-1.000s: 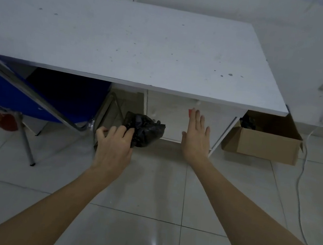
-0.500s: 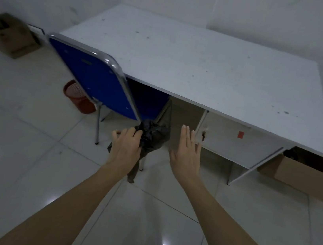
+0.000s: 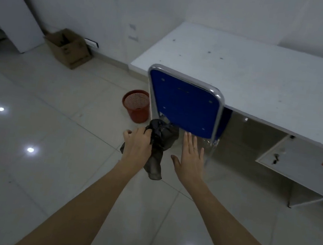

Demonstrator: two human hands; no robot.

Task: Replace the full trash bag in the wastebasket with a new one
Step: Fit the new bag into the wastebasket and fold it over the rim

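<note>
My left hand [image 3: 138, 144] grips a crumpled black trash bag [image 3: 160, 143], whose loose end hangs down below my fist. My right hand [image 3: 190, 161] is held flat beside the bag, fingers apart, holding nothing and not touching it. A red mesh wastebasket [image 3: 136, 106] stands on the tiled floor beyond my hands, left of the blue chair. It looks unlined, with its mesh showing inside.
A blue chair [image 3: 183, 104] with a chrome frame stands at the white desk [image 3: 266, 79], just behind my hands. An open cardboard box [image 3: 69, 48] sits by the far wall on the left. A white board [image 3: 11, 16] leans against that wall. The glossy tiled floor spreads left.
My view has swung left, bringing the whole wastebasket and the far box into sight. Both hands stay in front of me, and more of the bag hangs loose below my left hand.
</note>
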